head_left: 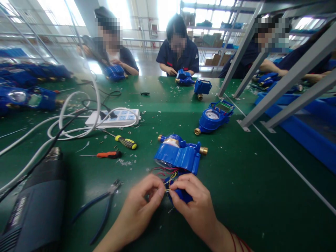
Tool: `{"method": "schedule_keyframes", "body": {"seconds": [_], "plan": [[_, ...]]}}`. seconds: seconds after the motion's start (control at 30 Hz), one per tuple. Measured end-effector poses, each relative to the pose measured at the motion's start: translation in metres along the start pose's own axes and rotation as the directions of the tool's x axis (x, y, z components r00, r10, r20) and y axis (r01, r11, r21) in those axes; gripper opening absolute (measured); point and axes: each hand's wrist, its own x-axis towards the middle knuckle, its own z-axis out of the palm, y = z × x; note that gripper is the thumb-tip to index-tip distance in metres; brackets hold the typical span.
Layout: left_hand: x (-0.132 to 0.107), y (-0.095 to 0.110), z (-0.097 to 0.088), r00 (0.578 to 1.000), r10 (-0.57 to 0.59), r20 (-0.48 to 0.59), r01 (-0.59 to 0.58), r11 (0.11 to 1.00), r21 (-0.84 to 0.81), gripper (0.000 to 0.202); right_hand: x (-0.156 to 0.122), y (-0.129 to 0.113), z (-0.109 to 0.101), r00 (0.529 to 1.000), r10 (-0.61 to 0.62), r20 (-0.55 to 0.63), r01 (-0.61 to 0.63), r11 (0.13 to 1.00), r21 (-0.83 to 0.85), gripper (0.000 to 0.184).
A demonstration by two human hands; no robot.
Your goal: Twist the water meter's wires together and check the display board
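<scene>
A blue water meter [178, 153] with brass end fittings lies on the green table [236, 182] right in front of me. Thin red, yellow and green wires [168, 174] run from its near side toward my hands. My left hand [143, 201] pinches the wire ends between thumb and forefinger. My right hand [193, 201] pinches the same wires from the other side and rests on a small blue part [185, 196] of the meter. The fingertips of both hands almost touch.
Blue-handled pliers [102, 210] lie left of my hands, a dark heat gun [36, 203] at far left. Two screwdrivers [115, 148], a white power strip [115, 118] and white cables lie beyond. More blue meters [214, 117] stand farther back. Three people work across the table; grey frame legs [283, 84] stand right.
</scene>
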Motion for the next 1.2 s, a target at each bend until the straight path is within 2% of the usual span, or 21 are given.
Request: {"method": "schedule_keyframes", "body": {"seconds": [0.13, 0.33, 0.5, 0.67, 0.8, 0.97, 1.1, 1.2], "plan": [[-0.0011, -0.0019, 0.0002, 1.000, 0.012, 0.017, -0.011, 1.000, -0.028, 0.020, -0.0016, 0.0014, 0.0023, 0.994, -0.106, -0.021, 0.104, 0.991, -0.088, 0.007], [-0.0008, -0.0036, -0.0049, 0.993, -0.014, 0.118, 0.037, 0.980, -0.195, 0.015, 0.0005, -0.0021, -0.0004, 1.000, -0.005, 0.006, 0.005, 1.000, 0.019, 0.007], [0.0012, -0.0039, -0.0050, 0.995, -0.055, 0.088, 0.074, 0.970, -0.230, 0.015, -0.0004, -0.0034, -0.0006, 1.000, -0.007, 0.007, 0.006, 0.999, 0.048, 0.008], [-0.0012, -0.0061, -0.0031, 1.000, 0.027, 0.009, -0.026, 0.992, -0.124, 0.010, -0.0023, -0.0038, -0.0007, 0.999, -0.044, 0.010, 0.044, 0.999, 0.004, 0.007], [-0.0033, -0.0065, -0.0015, 0.990, 0.133, -0.053, -0.134, 0.991, -0.005, 0.006, -0.0040, -0.0035, -0.0003, 0.993, -0.114, -0.042, 0.109, 0.988, -0.109, 0.007], [-0.0041, -0.0069, 0.0006, 0.982, 0.178, -0.069, -0.174, 0.983, 0.054, 0.007, -0.0026, -0.0054, 0.0019, 0.973, -0.208, -0.102, 0.182, 0.959, -0.217, 0.006], [-0.0027, -0.0050, 0.0013, 0.976, 0.195, -0.096, -0.189, 0.980, 0.069, 0.008, -0.0005, -0.0067, 0.0015, 0.974, -0.218, -0.066, 0.196, 0.950, -0.244, 0.006], [-0.0023, -0.0036, 0.0022, 0.968, 0.226, -0.110, -0.217, 0.972, 0.088, 0.008, -0.0003, -0.0072, -0.0007, 0.969, -0.246, 0.017, 0.240, 0.925, -0.296, 0.008]]}}
